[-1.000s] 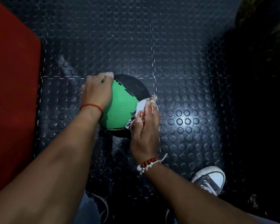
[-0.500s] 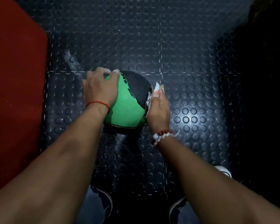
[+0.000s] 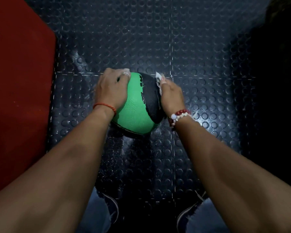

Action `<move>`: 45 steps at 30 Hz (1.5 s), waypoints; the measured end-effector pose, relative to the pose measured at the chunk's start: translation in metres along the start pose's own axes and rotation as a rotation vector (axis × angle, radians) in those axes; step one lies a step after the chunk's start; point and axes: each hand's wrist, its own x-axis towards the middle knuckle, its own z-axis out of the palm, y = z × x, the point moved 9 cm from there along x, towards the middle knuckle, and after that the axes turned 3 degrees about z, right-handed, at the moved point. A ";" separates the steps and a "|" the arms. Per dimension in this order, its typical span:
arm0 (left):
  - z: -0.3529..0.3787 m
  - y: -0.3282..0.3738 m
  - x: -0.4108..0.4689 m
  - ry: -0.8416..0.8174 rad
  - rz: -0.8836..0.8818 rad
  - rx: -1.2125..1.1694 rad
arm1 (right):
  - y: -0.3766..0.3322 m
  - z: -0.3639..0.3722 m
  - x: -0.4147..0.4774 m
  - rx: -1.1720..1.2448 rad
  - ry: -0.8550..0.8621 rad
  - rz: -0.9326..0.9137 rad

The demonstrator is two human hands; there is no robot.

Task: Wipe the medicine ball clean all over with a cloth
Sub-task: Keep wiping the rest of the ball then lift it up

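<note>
The medicine ball (image 3: 136,105) sits on the studded black floor (image 3: 158,39), caught right between the two hands. The left hand (image 3: 110,91) is clamped on its green side, palm flat to the surface and fingers curled over the far upper edge. That's a firm, bracing grip, though the thumb is hidden from here.

Across from it, the right hand (image 3: 171,96) is on the ball's black panel, and under that palm is the cloth (image 3: 158,79). It's a pale, thin piece, held against the ball by fingers that curve over it. One white corner pokes out just past the fingertips, and a sliver shows along the hand's inner edge.

Between the hands the ball shows green, with a black band running from beyond the fingertips back toward the right wrist. There are small black marks along the seam, too blurred to read.

A red thread bracelet (image 3: 106,106) rings the left wrist, and a bead bracelet (image 3: 178,116) in red and white rings the right.

Out past the left hand, well apart from the ball, lies a red mat (image 3: 18,98). Back behind both wrists, under the forearms, a left shoe (image 3: 113,209) and a right shoe (image 3: 188,214), dark with pale trim, stand on the floor below frayed jeans (image 3: 207,217).
</note>
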 end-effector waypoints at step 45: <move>-0.007 -0.004 0.032 0.036 -0.081 -0.002 | -0.046 0.015 -0.050 -0.167 0.195 -0.430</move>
